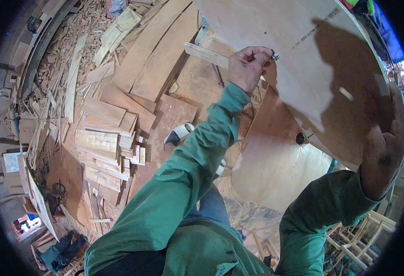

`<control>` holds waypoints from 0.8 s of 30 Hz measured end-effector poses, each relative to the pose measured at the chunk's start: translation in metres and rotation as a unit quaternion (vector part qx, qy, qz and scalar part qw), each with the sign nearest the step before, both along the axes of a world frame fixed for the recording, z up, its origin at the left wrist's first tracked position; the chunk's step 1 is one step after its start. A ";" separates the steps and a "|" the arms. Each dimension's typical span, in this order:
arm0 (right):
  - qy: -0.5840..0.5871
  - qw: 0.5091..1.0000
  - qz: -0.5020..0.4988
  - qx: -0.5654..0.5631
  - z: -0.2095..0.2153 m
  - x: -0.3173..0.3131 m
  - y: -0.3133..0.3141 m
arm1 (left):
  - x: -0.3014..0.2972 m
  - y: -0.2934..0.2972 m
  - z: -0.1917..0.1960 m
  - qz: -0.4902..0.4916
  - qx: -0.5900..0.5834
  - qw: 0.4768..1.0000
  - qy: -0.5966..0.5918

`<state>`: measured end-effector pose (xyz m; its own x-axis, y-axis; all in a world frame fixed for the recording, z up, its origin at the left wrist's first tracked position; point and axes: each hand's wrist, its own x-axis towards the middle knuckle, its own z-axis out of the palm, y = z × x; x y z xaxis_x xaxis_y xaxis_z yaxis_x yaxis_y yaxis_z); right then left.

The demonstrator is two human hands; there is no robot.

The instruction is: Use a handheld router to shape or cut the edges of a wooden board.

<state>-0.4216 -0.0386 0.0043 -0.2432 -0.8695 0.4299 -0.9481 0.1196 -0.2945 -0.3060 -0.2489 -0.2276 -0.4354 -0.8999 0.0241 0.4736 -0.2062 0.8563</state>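
A large pale plywood sheet [298, 60] with a curved edge fills the upper right, tilted up in front of me. My left hand [248, 66] is closed in a pinch at the sheet's left edge. A small dark and whitish piece [274, 55] shows at its fingertips; I cannot make out its kind. At the sheet's lower right, my right hand [386, 147] grips the edge, its thumb on the near face and its fingers stretched along the rim. The shadow of my head and arm falls across the sheet.
Below lies another rounded plywood panel [275, 170] with a dark round spot. Stacked short boards [103, 142] lie at left beside long planks [160, 55]. Wood offcuts [64, 55] heap at the far left. A slatted wooden frame [360, 239] stands at lower right.
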 end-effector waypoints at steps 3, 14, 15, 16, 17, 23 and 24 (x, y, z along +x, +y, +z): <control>-0.078 0.997 0.004 -0.002 -0.002 0.003 -0.002 | 0.004 -0.007 0.017 -0.012 0.040 0.998 -0.054; 0.016 0.999 0.002 0.044 0.006 0.001 0.003 | -0.003 -0.012 -0.036 0.001 -0.015 1.000 -0.004; 0.015 0.999 -0.005 0.048 0.005 0.000 0.003 | -0.002 -0.011 -0.032 0.000 -0.013 1.000 -0.004; 0.012 0.999 -0.012 0.051 0.004 -0.001 0.003 | -0.001 -0.010 -0.028 -0.009 -0.039 0.999 -0.001; 0.010 0.998 -0.020 0.056 0.002 -0.002 0.003 | -0.001 -0.011 -0.025 -0.019 -0.064 0.998 0.002; 0.006 0.996 -0.060 0.061 0.006 -0.006 0.011 | 0.003 -0.023 -0.002 -0.113 -0.003 0.993 -0.013; 0.005 0.996 -0.065 0.063 0.006 -0.007 0.010 | 0.004 -0.025 -0.002 -0.112 -0.001 0.994 -0.012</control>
